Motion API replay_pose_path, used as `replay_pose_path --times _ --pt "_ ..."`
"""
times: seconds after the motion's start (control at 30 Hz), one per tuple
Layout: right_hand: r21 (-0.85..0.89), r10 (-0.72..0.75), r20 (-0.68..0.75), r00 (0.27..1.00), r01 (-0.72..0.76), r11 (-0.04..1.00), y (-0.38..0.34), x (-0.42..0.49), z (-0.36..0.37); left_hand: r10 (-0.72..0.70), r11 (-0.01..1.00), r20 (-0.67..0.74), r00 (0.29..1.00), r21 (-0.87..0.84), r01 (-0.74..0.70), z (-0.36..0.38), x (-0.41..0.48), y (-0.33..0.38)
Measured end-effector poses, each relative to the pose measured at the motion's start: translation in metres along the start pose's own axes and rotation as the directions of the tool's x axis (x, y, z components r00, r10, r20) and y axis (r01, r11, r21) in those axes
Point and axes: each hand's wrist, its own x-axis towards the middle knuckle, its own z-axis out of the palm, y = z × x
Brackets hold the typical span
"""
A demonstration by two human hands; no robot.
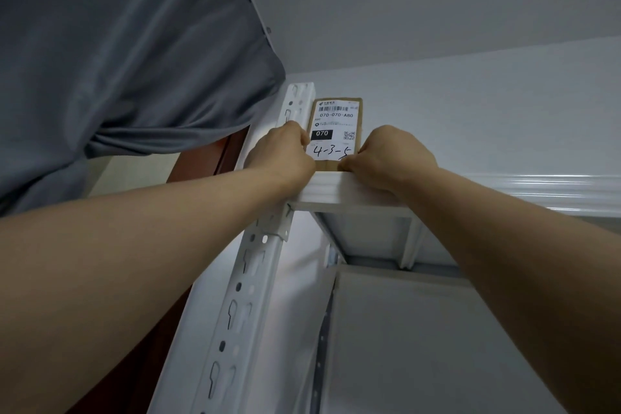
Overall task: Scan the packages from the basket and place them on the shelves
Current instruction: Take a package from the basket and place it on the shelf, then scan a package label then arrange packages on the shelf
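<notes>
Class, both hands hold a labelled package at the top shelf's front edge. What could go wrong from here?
The package seems to stand on edge near the shelf lip; released too soon, it might tip forward and fall. The left hand sits close to the upright post, so it could get pinched there.

Both our forearms are showing bare, from the lower corners of the frame up to the wrists. Our left forearm (141, 245) is filling the lower left as a broad, smooth shape, narrowing toward the left hand (285, 158). Our right forearm (504, 232) is narrowing the same way from the lower right to the right hand (393, 158), whose fingers (349, 165) are showing bare too.
</notes>
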Motion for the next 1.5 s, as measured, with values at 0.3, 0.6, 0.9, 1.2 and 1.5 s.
replay_pose_path --times 0.3,0.6,0.9,1.2,1.5 --pt "0.026 -0.082 -0.259 0.962 0.092 0.995 0.018 -0.02 -0.012 0.082 0.982 -0.048 0.995 -0.165 -0.089 0.007 -0.022 0.04" --pt "-0.062 -0.147 -0.379 0.914 0.134 0.989 0.097 -0.089 -0.084 0.321 0.91 -0.034 0.946 -0.264 -0.319 0.028 -0.086 0.126" --pt "-0.279 0.023 -0.247 0.969 -0.094 0.956 0.278 -0.238 -0.264 0.411 0.791 0.099 0.906 -0.534 -0.3 0.069 -0.24 0.306" --pt "-0.484 0.581 -0.019 0.814 -0.516 0.707 0.453 -0.492 -0.39 0.626 0.651 0.395 0.672 -0.74 -0.17 0.108 -0.483 0.497" --pt "-0.669 0.983 0.097 0.154 -0.721 0.179 0.566 -0.755 -0.478 0.73 0.67 0.67 0.133 -0.74 0.055 0.181 -0.761 0.59"
